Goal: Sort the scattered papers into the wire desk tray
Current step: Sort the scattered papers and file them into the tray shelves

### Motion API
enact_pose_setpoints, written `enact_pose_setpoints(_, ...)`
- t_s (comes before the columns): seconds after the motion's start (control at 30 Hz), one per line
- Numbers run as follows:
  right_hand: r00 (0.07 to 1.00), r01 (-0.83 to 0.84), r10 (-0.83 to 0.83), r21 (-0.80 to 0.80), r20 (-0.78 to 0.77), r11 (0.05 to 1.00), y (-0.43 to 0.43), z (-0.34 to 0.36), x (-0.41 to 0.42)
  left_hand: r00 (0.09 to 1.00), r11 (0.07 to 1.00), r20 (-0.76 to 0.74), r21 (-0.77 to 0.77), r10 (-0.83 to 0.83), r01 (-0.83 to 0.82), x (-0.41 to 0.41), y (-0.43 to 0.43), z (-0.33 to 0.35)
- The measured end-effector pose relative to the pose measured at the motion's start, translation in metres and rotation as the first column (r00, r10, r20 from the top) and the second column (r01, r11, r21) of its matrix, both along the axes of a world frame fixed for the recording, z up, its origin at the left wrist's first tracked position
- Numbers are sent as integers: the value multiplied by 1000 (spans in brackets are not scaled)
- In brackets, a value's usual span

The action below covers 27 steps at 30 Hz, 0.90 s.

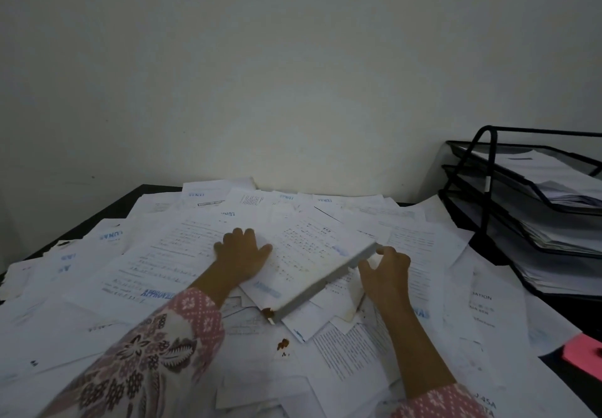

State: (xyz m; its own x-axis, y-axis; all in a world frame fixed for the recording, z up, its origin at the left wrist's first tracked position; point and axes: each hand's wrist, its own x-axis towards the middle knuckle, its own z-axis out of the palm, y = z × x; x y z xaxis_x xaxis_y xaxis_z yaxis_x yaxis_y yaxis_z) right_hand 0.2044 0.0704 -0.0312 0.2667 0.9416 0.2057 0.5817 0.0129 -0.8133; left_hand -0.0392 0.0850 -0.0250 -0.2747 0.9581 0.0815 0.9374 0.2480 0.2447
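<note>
Plain pale wall behind, dark table (97, 212) buried in scattered papers (342, 352). We have a squared-up stack (312, 274) mid-table, right edge lifted. Our left hand (242, 255) presses flat on its top sheet, fingers spread. Our right hand (386, 266) pinches the raised far corner, fingers curled around the edge. Wire desk tray (488, 170), three tiers, sits far right against the wall, well apart from the stack, each tier already holding sheets.

Risks, as we judge them: one-corner grip could let the stack fan out or slide; loose sheets underneath may drag along. Brown stains (282, 346) near the stack's near corner could smear.

Readable: blue "APPROVED" stamp (156, 293), several "LUNAS" stamps upside down; remaining print too small.
</note>
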Motion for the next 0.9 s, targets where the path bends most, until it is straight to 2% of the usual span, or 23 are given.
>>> enact_pose_setpoints(0.07,998,-21,22,24,-58,999,0,2,-1,998,999,-46,29,-44,45,3,-4,-4)
enact_pose_setpoints(0.1,991,8,-6,13,-134,1000,0,0,7,993,995,-78,50,-87,91,13,0,-3)
enact_pose_setpoints(0.2,963,38,-41,-14,-267,999,1,7,6,995,988,33,127,-98,93,20,-3,1)
enact_pose_setpoints(0.3,918,48,-70,-67,-390,997,2,12,8,990,991,88,76,-114,108,26,-3,6)
enact_pose_setpoints(0.53,896,-26,-17,-90,-444,996,2,6,4,988,989,-25,7,-151,151,33,-6,6)
enact_pose_setpoints(0.63,936,-39,3,-95,-352,995,0,10,2,989,989,21,9,-146,146,35,-9,8)
enact_pose_setpoints(0.77,998,-3,-1,-64,-66,998,-5,10,-2,992,997,94,2,-83,83,37,-8,10)
enact_pose_setpoints(0.83,996,9,-2,-83,85,997,-6,9,-3,992,998,110,0,-67,68,40,-9,11)
enact_pose_setpoints(0.9,991,-1,14,-97,131,995,-6,10,-4,989,997,130,-25,-63,67,43,-11,13)
